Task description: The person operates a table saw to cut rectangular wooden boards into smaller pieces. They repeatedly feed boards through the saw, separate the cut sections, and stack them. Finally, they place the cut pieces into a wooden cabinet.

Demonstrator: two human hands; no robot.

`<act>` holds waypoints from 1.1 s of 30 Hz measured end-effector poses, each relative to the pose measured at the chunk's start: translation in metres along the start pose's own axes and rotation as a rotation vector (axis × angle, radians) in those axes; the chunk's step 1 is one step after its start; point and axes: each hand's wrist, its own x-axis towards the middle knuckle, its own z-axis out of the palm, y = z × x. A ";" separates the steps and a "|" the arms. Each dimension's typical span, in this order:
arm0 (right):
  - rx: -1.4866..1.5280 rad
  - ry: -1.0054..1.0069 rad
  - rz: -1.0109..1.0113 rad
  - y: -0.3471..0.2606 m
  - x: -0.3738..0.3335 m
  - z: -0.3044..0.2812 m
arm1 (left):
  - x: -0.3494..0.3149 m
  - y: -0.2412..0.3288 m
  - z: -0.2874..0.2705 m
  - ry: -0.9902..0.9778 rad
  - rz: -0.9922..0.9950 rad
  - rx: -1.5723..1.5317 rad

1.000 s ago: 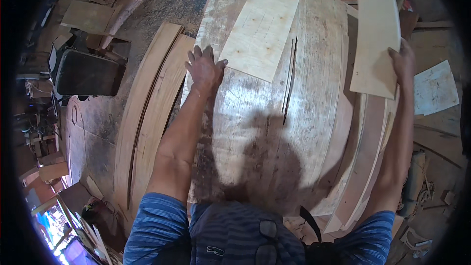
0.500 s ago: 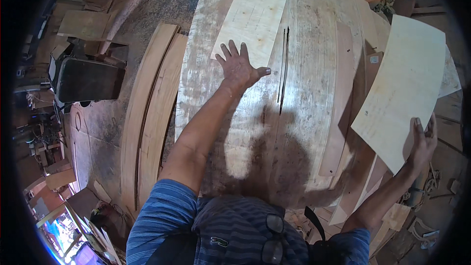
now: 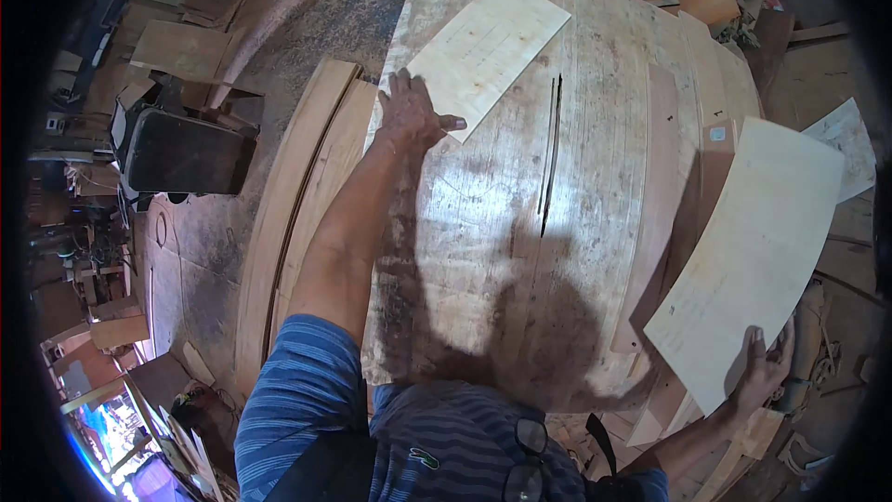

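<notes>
Left hand [image 3: 412, 112]: flat, fingers spread, palm pressing near corner of small plywood panel [image 3: 487, 48] lying on desk [image 3: 483, 251], left of saw slot [image 3: 550, 153].

Right hand [image 3: 764, 367]: closed on lower corner of large plywood sheet [image 3: 757, 242], held off desk's right edge.

Handling, judged: sheets thin, light, flexible; grip edges; splinter risk.

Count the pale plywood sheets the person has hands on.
2. One plywood sheet lies flat on the saw table under the left hand. The other sheet is held off the table's right side by the right hand. More offcuts may lie around.
</notes>
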 end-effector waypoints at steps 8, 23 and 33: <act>0.007 -0.001 0.041 0.012 -0.024 -0.006 | 0.009 0.016 0.017 0.028 0.071 0.007; -0.136 0.029 0.080 0.013 -0.066 -0.043 | 0.033 -0.003 -0.004 -0.039 -0.154 0.007; -0.102 0.048 0.315 -0.005 -0.077 -0.025 | 0.078 -0.053 0.022 -0.055 -0.233 -0.070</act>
